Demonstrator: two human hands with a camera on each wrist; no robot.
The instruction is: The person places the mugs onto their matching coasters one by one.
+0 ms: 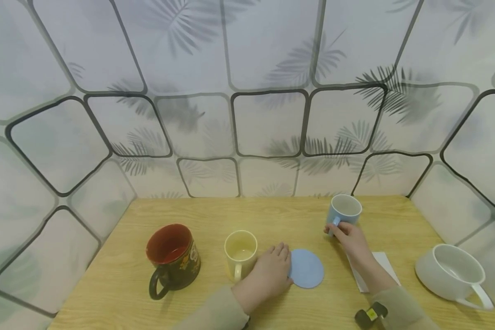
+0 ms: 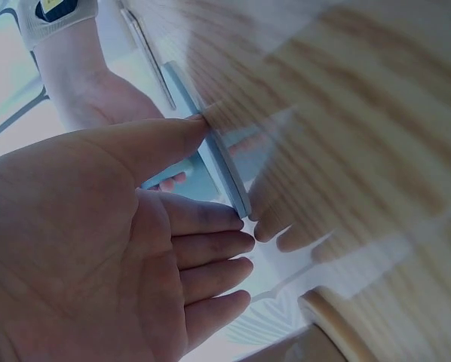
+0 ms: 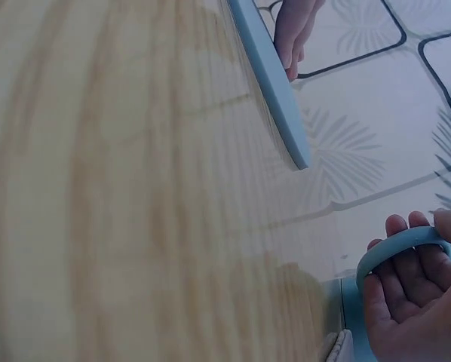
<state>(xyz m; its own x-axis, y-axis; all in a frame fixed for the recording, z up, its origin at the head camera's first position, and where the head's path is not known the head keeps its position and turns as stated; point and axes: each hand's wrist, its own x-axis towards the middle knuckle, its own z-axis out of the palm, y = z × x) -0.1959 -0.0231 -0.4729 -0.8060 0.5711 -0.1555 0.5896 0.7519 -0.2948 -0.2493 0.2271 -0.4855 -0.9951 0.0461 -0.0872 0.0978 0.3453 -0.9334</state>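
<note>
My right hand [image 1: 352, 243] grips the handle [image 3: 399, 245] of a light blue mug [image 1: 346, 210], which stands upright toward the back right of the table. The fingers curl through the handle in the right wrist view. My left hand [image 1: 274, 270] rests at the left edge of a round blue coaster [image 1: 307, 270] lying flat. Its thumb and straight fingertips touch the coaster's rim [image 2: 224, 177] in the left wrist view. Just left of that hand stands a yellow mug [image 1: 239, 250], its handle facing me.
A dark brown mug [image 1: 185, 270] with a red inside stands at the left. At the far right is a wide white mug [image 1: 449, 275]. A white square coaster [image 1: 383, 263] lies partly under my right forearm. Patterned walls [image 1: 268, 123] border the wooden table [image 1: 119, 284].
</note>
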